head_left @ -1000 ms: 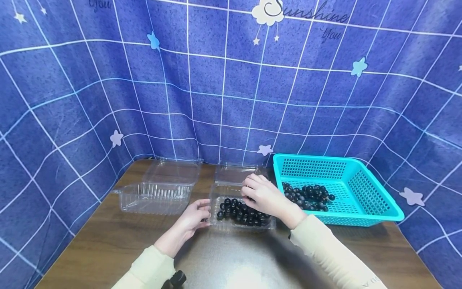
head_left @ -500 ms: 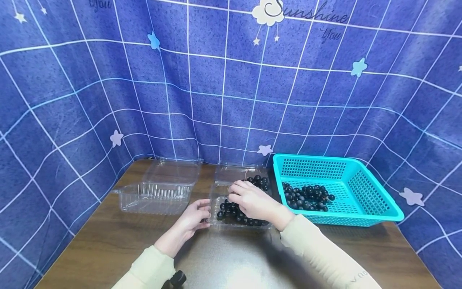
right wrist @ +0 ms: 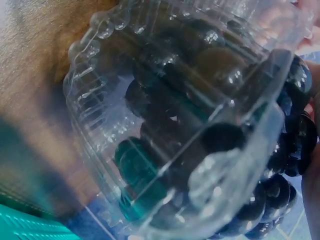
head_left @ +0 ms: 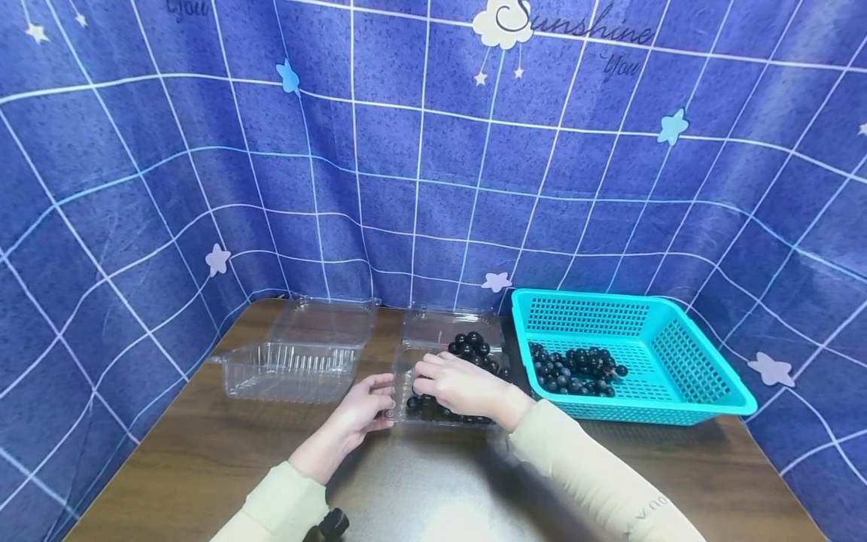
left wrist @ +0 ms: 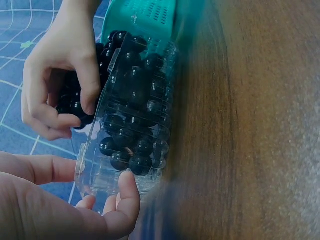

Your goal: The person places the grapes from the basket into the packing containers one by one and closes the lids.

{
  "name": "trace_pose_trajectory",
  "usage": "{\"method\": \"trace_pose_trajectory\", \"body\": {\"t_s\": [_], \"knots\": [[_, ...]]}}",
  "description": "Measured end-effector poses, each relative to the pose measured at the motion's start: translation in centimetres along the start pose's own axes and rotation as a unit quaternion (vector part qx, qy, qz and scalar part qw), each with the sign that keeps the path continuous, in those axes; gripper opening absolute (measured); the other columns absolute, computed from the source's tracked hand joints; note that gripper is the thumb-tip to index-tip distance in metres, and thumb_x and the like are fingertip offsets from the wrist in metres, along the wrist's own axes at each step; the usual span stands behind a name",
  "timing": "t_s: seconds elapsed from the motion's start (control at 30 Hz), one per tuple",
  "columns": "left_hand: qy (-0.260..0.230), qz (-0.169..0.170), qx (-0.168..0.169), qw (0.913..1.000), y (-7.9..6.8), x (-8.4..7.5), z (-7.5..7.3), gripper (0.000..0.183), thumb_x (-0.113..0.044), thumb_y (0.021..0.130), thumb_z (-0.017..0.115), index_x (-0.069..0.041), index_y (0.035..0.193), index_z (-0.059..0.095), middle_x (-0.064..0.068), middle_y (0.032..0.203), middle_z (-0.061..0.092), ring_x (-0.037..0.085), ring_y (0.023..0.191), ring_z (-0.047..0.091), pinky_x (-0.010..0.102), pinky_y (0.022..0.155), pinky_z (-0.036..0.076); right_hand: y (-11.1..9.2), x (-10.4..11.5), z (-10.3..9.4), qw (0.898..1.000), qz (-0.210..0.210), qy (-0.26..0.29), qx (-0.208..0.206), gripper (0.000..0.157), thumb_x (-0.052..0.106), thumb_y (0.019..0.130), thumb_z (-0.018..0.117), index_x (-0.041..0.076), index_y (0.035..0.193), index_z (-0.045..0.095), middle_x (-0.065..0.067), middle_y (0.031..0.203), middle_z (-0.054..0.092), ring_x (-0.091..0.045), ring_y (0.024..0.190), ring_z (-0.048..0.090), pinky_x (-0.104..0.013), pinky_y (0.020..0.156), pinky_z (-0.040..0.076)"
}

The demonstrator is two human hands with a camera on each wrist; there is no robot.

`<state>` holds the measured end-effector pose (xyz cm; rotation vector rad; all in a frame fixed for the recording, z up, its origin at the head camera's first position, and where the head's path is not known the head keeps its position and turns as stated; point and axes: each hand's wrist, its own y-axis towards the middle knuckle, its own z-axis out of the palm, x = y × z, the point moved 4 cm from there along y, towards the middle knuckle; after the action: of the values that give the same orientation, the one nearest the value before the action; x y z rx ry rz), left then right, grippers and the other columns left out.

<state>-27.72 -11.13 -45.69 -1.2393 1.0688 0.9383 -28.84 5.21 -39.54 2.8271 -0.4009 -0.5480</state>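
Observation:
A clear plastic clamshell container (head_left: pixel 401 412) with its lid folded back holds dark round grapes (left wrist: pixel 131 145). My left hand (head_left: pixel 359 412) grips the container's left end, thumb on the near side and fingers on the far side. Over the box is my right hand (head_left: pixel 467 388), its thumb and fingers curled round a bunch of dark grapes (head_left: pixel 469 346). In the left wrist view that bunch hangs close over the rim, partly hidden by the fingers. The right wrist view shows the container wall (right wrist: pixel 210 125) close up, with grapes behind it.
A second clear clamshell (head_left: pixel 291 376) stands lid-up to the left. To the right, a turquoise perforated basket (head_left: pixel 684 410) holds more dark grapes (head_left: pixel 576 369). A blue patterned curtain (head_left: pixel 420 150) closes off the back of the brown wooden table (head_left: pixel 203 452).
My right hand has moved left across the container with the bunch, and more of those grapes now show behind the hand. The left hand has stayed at the container's left end.

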Motion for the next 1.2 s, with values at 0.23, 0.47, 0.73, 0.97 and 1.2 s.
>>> {"method": "trace_pose_trajectory", "body": {"t_s": [0.23, 0.47, 0.73, 0.97, 1.2], "knots": [[0.000, 0.000, 0.000, 1.0000, 0.1, 0.1, 0.0, 0.060, 0.008, 0.079, 0.051, 0.005, 0.137, 0.036, 0.029, 0.131, 0.042, 0.023, 0.087, 0.055, 0.029, 0.062, 0.055, -0.2, 0.2, 0.3, 1.000, -0.021, -0.016, 0.002, 0.020, 0.007, 0.078, 0.065, 0.020, 0.091, 0.059, 0.008, 0.097, 0.055, -0.012, 0.094, 0.050, -0.026, 0.078, 0.044], [-0.001, 0.001, -0.003, 1.0000, 0.1, 0.1, 0.0, 0.059, 0.009, 0.080, 0.051, 0.005, 0.137, 0.037, 0.029, 0.132, 0.042, 0.020, 0.084, 0.054, 0.031, 0.063, 0.056, -1.0, -0.6, -0.7, 0.999, 0.019, -0.012, -0.024, 0.021, 0.011, 0.077, 0.065, 0.018, 0.096, 0.062, 0.003, 0.105, 0.058, -0.017, 0.106, 0.053, -0.038, 0.103, 0.040], [0.000, 0.002, -0.003, 1.0000, -0.1, 0.1, 0.0, 0.059, 0.009, 0.081, 0.051, 0.005, 0.138, 0.037, 0.029, 0.131, 0.042, 0.020, 0.086, 0.053, 0.033, 0.066, 0.056, -2.8, -1.8, -2.8, 0.981, 0.173, 0.009, -0.087, 0.041, 0.015, 0.076, 0.072, 0.013, 0.114, 0.058, -0.007, 0.123, 0.056, -0.027, 0.120, 0.048, -0.046, 0.101, 0.041], [0.000, 0.004, -0.001, 1.0000, -0.1, 0.1, -0.1, 0.059, 0.008, 0.081, 0.051, 0.004, 0.138, 0.037, 0.030, 0.134, 0.040, 0.023, 0.091, 0.054, 0.037, 0.070, 0.056, -4.9, -2.4, -2.7, 0.930, 0.354, 0.036, -0.097, 0.062, 0.029, 0.073, 0.077, 0.008, 0.124, 0.051, -0.012, 0.123, 0.052, -0.031, 0.111, 0.050, -0.047, 0.082, 0.049], [-0.001, 0.002, -0.002, 1.0000, 0.0, 0.4, -0.1, 0.059, 0.008, 0.079, 0.052, 0.004, 0.137, 0.038, 0.031, 0.135, 0.041, 0.021, 0.085, 0.054, 0.034, 0.067, 0.056, -6.1, -1.4, -1.3, 0.904, 0.421, 0.037, -0.064, 0.084, 0.043, 0.069, 0.078, -0.001, 0.131, 0.042, -0.025, 0.116, 0.053, -0.040, 0.097, 0.055, -0.052, 0.077, 0.050]]}}
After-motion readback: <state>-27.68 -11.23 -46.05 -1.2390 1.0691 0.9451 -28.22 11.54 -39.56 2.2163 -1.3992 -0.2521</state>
